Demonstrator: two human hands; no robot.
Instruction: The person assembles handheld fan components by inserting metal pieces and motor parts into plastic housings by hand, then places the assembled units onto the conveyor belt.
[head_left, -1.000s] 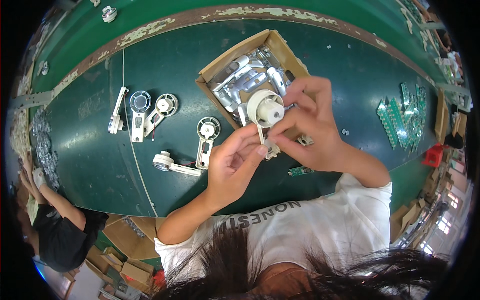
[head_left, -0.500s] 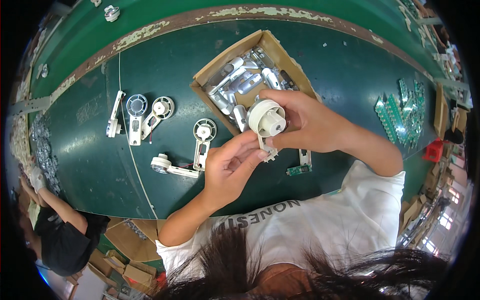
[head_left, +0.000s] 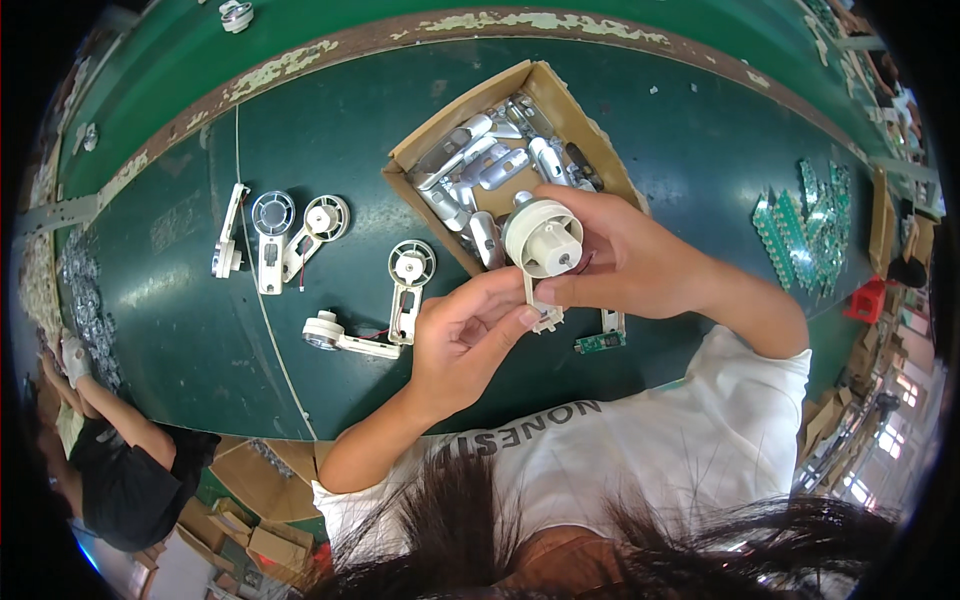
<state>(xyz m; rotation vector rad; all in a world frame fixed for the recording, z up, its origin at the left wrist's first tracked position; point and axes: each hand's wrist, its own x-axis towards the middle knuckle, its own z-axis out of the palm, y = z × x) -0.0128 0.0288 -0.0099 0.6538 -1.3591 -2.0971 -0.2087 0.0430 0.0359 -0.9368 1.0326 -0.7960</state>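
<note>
Between my hands is a white plastic mini fan body [head_left: 545, 240], with a round ring head, a motor housing in its centre and a short handle below. My right hand [head_left: 640, 255] is closed around the ring's right side, its thumb on the handle. With thumb and fingers, my left hand [head_left: 460, 335] pinches the handle's lower end from the left. Part of the handle is hidden by the fingers. Below my right hand, another white handle [head_left: 613, 321] lies on the table beside a small green circuit board [head_left: 600, 343].
Beyond my hands stands an open cardboard box [head_left: 415, 150] of silvery casings. Several white fan bodies [head_left: 272, 250] lie to the left, two more [head_left: 405, 300] nearer. Green circuit board strips [head_left: 805, 230] are piled at right. Another person's gloved hand [head_left: 75, 360] is at far left.
The fan body has shifted slightly right and toward me, tilting a little. Both hands keep hold of it.
</note>
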